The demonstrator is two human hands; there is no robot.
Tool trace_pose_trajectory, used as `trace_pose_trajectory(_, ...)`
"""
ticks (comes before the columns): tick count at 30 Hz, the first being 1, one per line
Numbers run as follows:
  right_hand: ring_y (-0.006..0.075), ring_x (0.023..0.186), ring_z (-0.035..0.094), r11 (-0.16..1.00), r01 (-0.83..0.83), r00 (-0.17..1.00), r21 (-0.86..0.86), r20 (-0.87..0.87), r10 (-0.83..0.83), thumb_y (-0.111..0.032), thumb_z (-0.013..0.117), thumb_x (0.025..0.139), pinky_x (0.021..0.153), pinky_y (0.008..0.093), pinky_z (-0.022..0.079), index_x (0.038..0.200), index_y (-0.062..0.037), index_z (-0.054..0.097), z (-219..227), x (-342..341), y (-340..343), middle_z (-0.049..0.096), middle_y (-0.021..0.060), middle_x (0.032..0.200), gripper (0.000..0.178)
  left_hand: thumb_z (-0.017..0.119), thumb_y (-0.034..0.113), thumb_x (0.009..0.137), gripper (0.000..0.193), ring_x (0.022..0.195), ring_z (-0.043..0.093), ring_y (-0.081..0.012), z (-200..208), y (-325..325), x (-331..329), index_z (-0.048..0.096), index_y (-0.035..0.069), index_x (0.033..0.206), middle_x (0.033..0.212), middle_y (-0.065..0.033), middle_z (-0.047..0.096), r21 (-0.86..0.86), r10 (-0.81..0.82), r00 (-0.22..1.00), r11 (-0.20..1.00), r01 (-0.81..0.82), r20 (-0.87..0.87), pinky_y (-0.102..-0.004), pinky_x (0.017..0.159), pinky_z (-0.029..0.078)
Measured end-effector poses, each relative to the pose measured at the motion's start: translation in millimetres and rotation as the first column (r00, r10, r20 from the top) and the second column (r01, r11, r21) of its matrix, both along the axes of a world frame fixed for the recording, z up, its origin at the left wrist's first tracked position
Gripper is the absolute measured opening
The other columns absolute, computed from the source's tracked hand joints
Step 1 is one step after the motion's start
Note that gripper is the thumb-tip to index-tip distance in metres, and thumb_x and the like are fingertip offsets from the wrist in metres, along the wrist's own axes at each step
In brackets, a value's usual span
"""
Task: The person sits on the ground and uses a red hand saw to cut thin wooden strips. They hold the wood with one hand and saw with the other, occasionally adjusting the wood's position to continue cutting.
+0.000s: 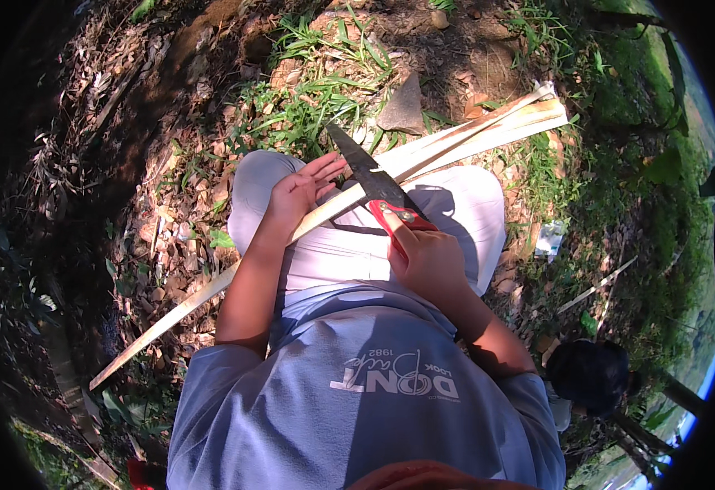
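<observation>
The left hand rests flat, fingers extended, on a long bamboo strip lying diagonally across the lap. The right hand is closed around the red handle of a knife, its dark blade crossing the strip just beside the left fingertips, above split bamboo slats on the ground

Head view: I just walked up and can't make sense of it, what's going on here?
A person sits outdoors on leaf-strewn ground with a long pale wooden strip across the lap. The left hand presses the strip down; the right hand grips a red-handled knife whose dark blade lies against it. More strips lie ahead.
</observation>
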State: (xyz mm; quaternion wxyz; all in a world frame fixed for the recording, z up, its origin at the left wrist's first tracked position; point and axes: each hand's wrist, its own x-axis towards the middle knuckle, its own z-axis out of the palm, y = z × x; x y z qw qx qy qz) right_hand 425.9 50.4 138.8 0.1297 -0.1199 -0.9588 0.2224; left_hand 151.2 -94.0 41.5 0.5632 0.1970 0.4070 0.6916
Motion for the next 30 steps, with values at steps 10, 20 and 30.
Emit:
trace_pose_trajectory(10, 0.0286, 0.057, 0.070, 0.999, 0.034, 0.999, 0.009, -0.029, -0.034, -0.019, 0.072, 0.095, 0.058, 0.0446, 0.060, 0.141, -0.0071, 0.068, -2, 2, 0, 0.070, 0.0066, 0.068, 0.047, 0.035, 0.029, 0.106, 0.075, 0.162, 0.031, -0.0486, -3, -2, -15, 0.025, -0.016, 0.165, 0.174, -0.0346, 0.030, 0.098, 0.203, 0.875, 0.957, -0.272, 0.439, -0.0553, 0.135, 0.027)
trace_pose_trajectory(20, 0.0252, 0.056, 0.069, 0.998, 0.055, 0.998, -0.002, -0.029, -0.055, -0.019, 0.074, 0.095, 0.057, 0.0437, 0.058, 0.148, -0.0093, 0.062, -11, 8, -3, 0.066, 0.0041, 0.065, 0.056, 0.072, 0.006, 0.092, 0.073, 0.151, 0.048, -0.0364, 14, 13, 19, 0.046, 0.001, 0.161, 0.159, -0.0234, 0.053, -0.291, -0.027, 0.533, 0.861, -0.418, -0.846, -0.0420, 0.125, 0.037)
trace_pose_trajectory(30, 0.0273, 0.055, 0.068, 0.984, -0.080, 0.997, 0.161, 0.029, 0.076, -0.021, 0.069, 0.099, 0.059, 0.0418, 0.057, 0.151, -0.0050, 0.062, -17, 14, 7, 0.065, 0.0054, 0.062, 0.055, 0.069, 0.038, 0.102, 0.041, 0.092, 0.075, -0.0468, 26, 40, 66, 0.067, 0.000, 0.114, 0.098, -0.0258, 0.077, -0.531, -0.563, 0.006, 0.775, -0.342, -0.826, -0.0584, 0.081, 0.059)
